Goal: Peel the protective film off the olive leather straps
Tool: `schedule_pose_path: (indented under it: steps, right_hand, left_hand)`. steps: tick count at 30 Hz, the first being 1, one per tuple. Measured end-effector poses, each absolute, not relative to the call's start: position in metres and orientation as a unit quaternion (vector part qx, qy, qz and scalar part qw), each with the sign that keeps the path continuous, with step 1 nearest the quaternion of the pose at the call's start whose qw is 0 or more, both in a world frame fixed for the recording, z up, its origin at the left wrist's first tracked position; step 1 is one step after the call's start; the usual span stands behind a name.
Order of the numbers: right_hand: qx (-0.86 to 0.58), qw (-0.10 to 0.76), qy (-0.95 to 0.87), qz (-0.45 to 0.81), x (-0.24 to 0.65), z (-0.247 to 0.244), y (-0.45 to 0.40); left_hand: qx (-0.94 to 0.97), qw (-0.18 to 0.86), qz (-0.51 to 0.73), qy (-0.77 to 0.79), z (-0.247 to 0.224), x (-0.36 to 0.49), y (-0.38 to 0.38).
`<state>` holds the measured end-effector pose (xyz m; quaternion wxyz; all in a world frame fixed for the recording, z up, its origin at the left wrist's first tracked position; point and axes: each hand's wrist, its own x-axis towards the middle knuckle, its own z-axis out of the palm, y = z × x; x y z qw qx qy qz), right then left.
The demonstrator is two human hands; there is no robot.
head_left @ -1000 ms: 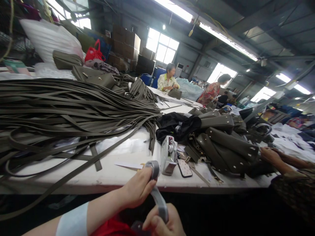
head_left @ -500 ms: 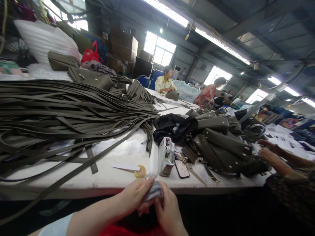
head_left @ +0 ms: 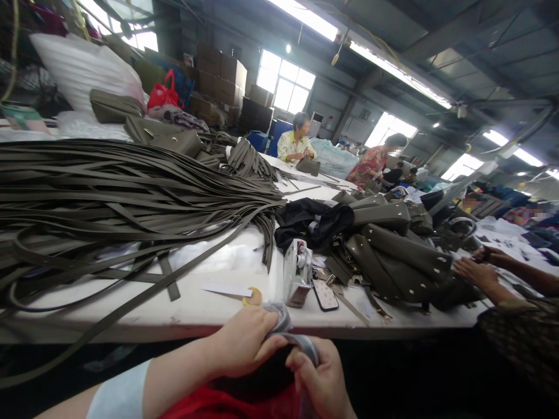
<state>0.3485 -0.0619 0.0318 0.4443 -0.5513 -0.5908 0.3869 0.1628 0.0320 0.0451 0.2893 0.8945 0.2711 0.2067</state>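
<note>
In front of the table edge, both my hands grip a soft grey cloth (head_left: 282, 321). My left hand (head_left: 247, 340) is closed on its upper bunched part, just before a yellow roll of tape (head_left: 252, 297). Lower and to the right, my right hand (head_left: 321, 372) pinches the stretch that bends down from there, and some of the cloth hangs below its fingers. What lies inside my palms is hidden. Behind the cloth a white and metal device (head_left: 298, 273) stands on the table, with a phone (head_left: 325, 295) in a patterned case beside it.
Long dark olive straps (head_left: 131, 192) cover the left of the white table (head_left: 227, 314); one hangs over its front edge. Olive bags (head_left: 402, 256) are piled at right, where a co-worker's hands (head_left: 478, 270) touch them. Black cloth (head_left: 312, 224) lies between. Two people work farther back.
My hands have drawn apart, the left up and the right down and rightward, so the bunched cloth is now stretched between them. The co-worker's hands have shifted at the bags. The view has turned slightly.
</note>
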Motion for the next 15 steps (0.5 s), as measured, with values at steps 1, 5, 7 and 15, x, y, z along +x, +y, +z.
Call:
schedule_pose_path:
  steps: [1,5,7,15]
  right_hand:
    - [-0.575,0.427,-0.610,0.339,0.357,0.035,-0.056]
    - [-0.630,0.367,-0.666,0.159,0.377,0.042,-0.039]
    - [-0.627,0.346,-0.682,0.151,0.379,0.041,-0.036]
    - [-0.551,0.393,-0.602,0.424,0.343,0.006,-0.035]
  left_hand:
    - [0.895,0.294,0.188,0.278,0.048,0.163,0.032]
    - [0.867,0.384,0.161,0.272,0.057,0.164,0.037]
    - [0.833,0.448,0.161,0.282,0.058,0.162,0.038]
    - [0.573,0.761,0.193,0.235,0.056,0.169,0.039]
